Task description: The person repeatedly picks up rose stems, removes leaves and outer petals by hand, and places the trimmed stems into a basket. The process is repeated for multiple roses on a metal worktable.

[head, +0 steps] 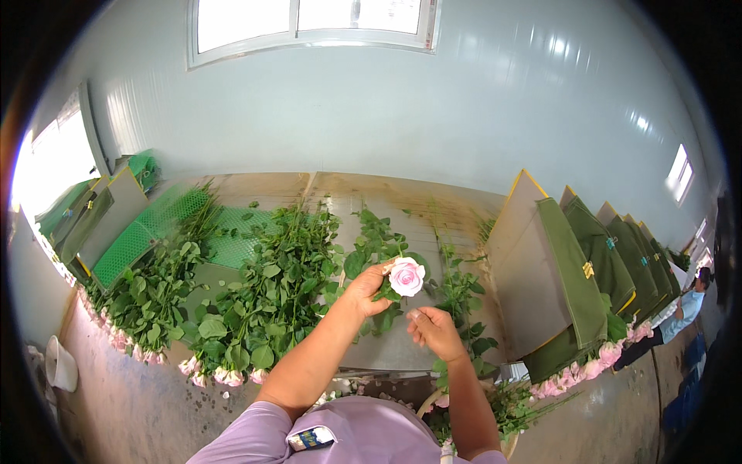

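Note:
My left hand [369, 288] is closed around a stem just below the head of a pale pink rose [407, 276], whose bloom faces up toward me. Green leaves of the stem show behind and beside the fingers. Just below and to the right of the bloom is my right hand [432, 332], fingers curled and thumb near the fingertips, apart from the flower; no object shows in it. Rose stems with leaves [290, 272] lie in piles on the table left of my hands, blooms hanging over the front edge. More leafy stems [461, 296] lie to the right.
Boards with dark green cloth flaps [571, 267] and clips stand in a row at right, pink roses [591, 368] under them. Green plastic mesh [235, 235] and similar boards are at left. A white bucket [61, 364] is on the floor. A person [687, 313] stands at far right.

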{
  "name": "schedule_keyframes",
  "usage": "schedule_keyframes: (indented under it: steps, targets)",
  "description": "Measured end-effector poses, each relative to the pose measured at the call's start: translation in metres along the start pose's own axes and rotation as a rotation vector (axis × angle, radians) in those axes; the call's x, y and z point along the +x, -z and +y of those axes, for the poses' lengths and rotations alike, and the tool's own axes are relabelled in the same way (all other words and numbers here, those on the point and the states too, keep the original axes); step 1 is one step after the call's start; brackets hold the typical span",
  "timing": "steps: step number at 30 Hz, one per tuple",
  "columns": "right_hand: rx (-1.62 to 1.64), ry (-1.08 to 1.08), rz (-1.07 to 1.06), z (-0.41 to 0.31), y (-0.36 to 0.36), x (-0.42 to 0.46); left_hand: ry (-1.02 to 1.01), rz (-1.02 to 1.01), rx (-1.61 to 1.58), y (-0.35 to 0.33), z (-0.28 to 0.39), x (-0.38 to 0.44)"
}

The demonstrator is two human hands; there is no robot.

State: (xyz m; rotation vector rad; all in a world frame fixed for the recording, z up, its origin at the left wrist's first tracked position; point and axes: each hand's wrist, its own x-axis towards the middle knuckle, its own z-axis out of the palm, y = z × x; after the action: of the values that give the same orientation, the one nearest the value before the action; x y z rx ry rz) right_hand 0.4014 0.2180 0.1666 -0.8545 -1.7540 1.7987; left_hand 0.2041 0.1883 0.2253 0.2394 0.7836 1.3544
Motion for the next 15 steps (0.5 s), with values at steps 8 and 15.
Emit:
schedule_keyframes:
  steps: [8, 15]
  targets:
    - [0.496, 0.01, -0.048, 0.016, 0.01, 0.031, -0.071, 0.052, 0.007, -0.015, -0.019, -0.003]
    - [1.009, 0.041, -0.247, 0.034, 0.007, 0.068, -0.021, 0.126, 0.152, -0.033, -0.034, -0.007]
